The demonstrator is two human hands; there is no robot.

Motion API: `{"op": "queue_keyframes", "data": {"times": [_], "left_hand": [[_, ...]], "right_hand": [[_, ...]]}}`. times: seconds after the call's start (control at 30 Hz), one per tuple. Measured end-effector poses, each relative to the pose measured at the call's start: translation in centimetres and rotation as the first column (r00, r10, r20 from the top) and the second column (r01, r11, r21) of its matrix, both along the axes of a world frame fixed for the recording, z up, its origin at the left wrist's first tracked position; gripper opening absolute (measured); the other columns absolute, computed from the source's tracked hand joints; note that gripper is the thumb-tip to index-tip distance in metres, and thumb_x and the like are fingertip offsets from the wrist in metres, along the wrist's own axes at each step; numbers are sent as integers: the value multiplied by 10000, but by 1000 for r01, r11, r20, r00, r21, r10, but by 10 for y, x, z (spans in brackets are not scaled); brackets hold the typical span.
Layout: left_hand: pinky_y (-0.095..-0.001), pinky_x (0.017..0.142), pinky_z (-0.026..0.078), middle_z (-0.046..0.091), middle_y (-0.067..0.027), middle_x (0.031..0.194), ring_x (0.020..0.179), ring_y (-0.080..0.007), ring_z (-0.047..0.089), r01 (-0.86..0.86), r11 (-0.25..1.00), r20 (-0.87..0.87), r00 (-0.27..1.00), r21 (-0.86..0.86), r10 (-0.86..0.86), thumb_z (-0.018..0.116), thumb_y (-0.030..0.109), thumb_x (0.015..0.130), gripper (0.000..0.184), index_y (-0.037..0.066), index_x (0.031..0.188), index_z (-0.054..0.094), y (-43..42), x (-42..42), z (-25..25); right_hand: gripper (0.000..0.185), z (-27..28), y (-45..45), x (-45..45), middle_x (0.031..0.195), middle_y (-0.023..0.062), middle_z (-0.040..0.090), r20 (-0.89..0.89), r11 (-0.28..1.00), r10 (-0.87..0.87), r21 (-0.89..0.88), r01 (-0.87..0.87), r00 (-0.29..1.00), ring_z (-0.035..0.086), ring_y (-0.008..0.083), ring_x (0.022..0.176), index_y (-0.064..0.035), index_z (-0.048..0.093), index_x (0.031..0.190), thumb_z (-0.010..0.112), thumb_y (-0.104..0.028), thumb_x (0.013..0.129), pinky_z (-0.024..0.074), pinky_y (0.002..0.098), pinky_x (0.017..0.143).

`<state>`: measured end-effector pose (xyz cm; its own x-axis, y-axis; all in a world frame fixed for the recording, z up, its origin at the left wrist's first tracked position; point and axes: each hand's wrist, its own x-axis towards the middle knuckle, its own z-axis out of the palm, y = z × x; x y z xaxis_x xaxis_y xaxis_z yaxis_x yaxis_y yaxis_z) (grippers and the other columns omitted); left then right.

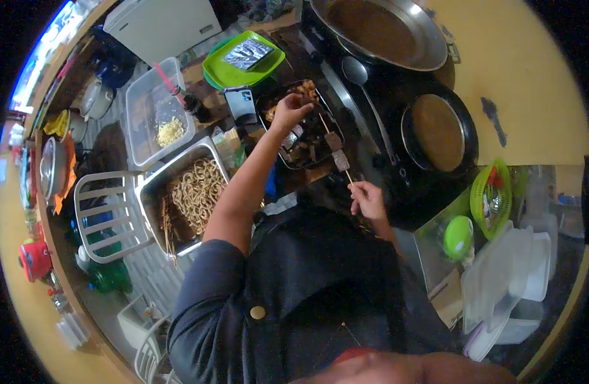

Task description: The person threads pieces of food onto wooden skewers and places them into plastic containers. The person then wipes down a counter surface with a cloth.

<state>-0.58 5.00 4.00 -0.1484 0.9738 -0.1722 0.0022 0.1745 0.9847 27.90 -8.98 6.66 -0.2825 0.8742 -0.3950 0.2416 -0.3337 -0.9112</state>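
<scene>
A thin wooden skewer with dark and greyish pieces (pixel 340 161) threaded on it is held near its lower end by my right hand (pixel 367 200), fingers closed round it. Above the dark tray (pixel 336 121) of food pieces is my left hand (pixel 293 110), its fingers bent together close to the skewer's upper tip; whatever they hold, if anything, is too small to make out. Orange-brown pieces (pixel 307 90) lie at the tray's top, darker pieces (pixel 299 153) at its bottom. A phone (pixel 241 105) rests just left of the tray.
At the top right are a large pan (pixel 429 54) of brown liquid, a ladle (pixel 355 72) and a smaller pan (pixel 439 132). Leftward stand a green tray (pixel 275 63), a plastic tub (pixel 141 121), a bottle (pixel 195 107) and a metal tray (pixel 147 198) of curled skewered pieces.
</scene>
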Motion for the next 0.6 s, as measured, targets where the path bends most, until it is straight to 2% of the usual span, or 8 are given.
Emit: {"op": "queue_keyframes", "data": {"times": [0.03, 0.13, 0.17, 0.37, 0.5, 0.6], "left_hand": [[-346, 719, 502, 589, -71, 985, 829, -181, 577, -134, 979, 288, 942, -157, 175, 645, 110, 788, 347, 18, 1097, 515, -5, 7, 5], [-394, 749, 516, 568, -75, 1012, 857, -204, 573, -117, 979, 710, 675, -168, 202, 633, 95, 796, 355, 35, 1119, 498, -16, 6, 1], [-421, 769, 522, 551, -71, 1029, 882, -212, 571, -94, 980, 740, 645, -174, 193, 612, 76, 807, 339, 50, 1124, 494, -16, 4, -3], [-400, 735, 533, 565, -71, 1003, 889, -221, 577, -110, 972, 723, 652, -207, 228, 618, 83, 803, 338, 53, 1119, 501, -21, -3, -11], [-382, 698, 540, 585, -67, 947, 841, -211, 590, -116, 972, 718, 657, -205, 230, 625, 81, 797, 306, 57, 1085, 523, -24, -4, -8], [-372, 678, 540, 592, -62, 923, 812, -206, 595, -109, 971, 697, 680, -211, 228, 630, 85, 794, 281, 58, 1058, 536, -23, -6, -14]], "right_hand": [[176, 4, -2, -3, 628, 37, 526, 0, 1000, 1, 7, -1, 1000, 521, 113, 413, 17, 593, 928, 533, -137, 867, 418, 258, 366], [185, 9, -5, -7, 631, 49, 538, 5, 1000, 11, 19, -11, 1000, 523, 113, 413, 23, 591, 927, 538, -144, 866, 423, 262, 369], [186, 8, -6, -7, 633, 52, 543, 7, 1000, 17, 20, -17, 1000, 525, 114, 414, 22, 591, 928, 541, -145, 864, 425, 262, 371], [185, 7, -7, -10, 643, 53, 555, 29, 998, 51, 27, -52, 998, 529, 115, 419, 19, 594, 923, 551, -149, 859, 422, 260, 375], [185, 8, -6, -11, 639, 46, 546, 5, 996, 79, 27, -79, 997, 526, 115, 416, 19, 597, 917, 552, -150, 858, 416, 258, 374], [182, 13, -6, -13, 632, 38, 535, 55, 996, 91, 19, -92, 994, 523, 112, 417, 15, 599, 915, 553, -152, 858, 416, 257, 375]]}}
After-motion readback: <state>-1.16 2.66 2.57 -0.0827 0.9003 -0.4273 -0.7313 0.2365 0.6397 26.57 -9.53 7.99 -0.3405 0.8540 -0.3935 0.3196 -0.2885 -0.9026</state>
